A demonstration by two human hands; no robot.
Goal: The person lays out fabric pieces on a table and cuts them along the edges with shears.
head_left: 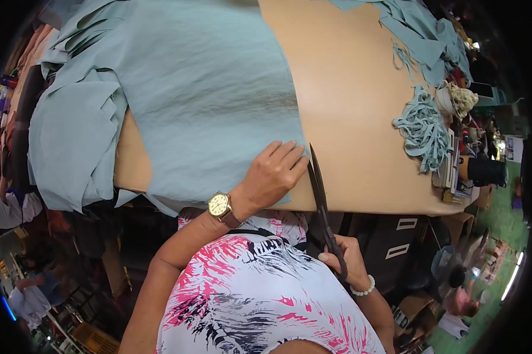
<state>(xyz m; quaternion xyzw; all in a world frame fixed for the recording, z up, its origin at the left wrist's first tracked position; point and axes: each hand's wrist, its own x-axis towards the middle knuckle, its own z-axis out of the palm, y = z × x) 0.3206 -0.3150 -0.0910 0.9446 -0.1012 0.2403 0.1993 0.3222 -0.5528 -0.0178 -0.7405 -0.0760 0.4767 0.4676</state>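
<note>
A large piece of pale blue-green fabric [213, 94] lies spread on the tan table, its right edge running down beside my hands. My left hand [276, 172], with a watch on its wrist, rests palm down on the fabric's near right corner, fingers a little bent and apart. Its thumb is hidden. In my right hand [356, 262] are long dark scissors [319, 192], gripped by the handles in front of the table edge. Their blades point away over the tabletop, just right of my left fingertips and the fabric edge. The blades look nearly closed together.
Stacked cut fabric pieces [80, 135] hang over the table's left side. At the right lie a heap of thin fabric strips [424, 127], more fabric [419, 35] and a white cup [446, 100]. The tan tabletop [360, 106] ends just before my body. Other people work in the background.
</note>
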